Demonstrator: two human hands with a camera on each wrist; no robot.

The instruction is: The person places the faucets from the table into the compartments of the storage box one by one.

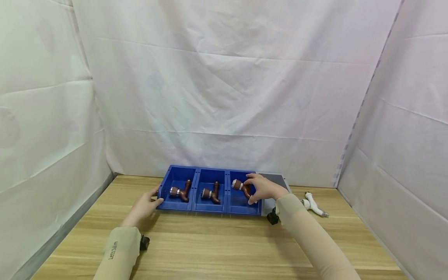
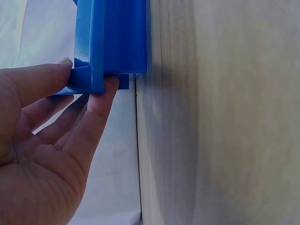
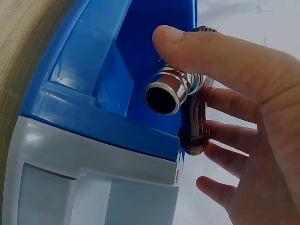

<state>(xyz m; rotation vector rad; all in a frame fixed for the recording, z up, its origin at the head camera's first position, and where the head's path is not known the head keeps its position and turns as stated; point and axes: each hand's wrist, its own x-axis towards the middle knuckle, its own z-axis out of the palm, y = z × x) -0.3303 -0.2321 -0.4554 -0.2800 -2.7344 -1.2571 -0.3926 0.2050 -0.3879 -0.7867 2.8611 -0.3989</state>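
My left hand (image 1: 143,207) grips the left end of a row of three blue bins (image 1: 210,212); in the left wrist view the thumb and fingers pinch its blue rim (image 2: 97,47). My right hand (image 1: 265,188) holds a brown tap (image 1: 237,184) with a silver-trimmed knob over the third blue bin. In the right wrist view, the open chrome end of this tap (image 3: 176,86) faces the camera, with thumb and fingers around its body. One similar brown tap (image 1: 183,193) lies in the left bin, another (image 1: 214,195) in the middle bin.
A grey bin (image 1: 276,178) adjoins the blue row on the right, partly hidden by the right hand and sleeve. Beyond it a white tap (image 1: 315,205) lies on the wooden table (image 1: 210,249). White cloth (image 1: 224,97) hangs behind and at both sides.
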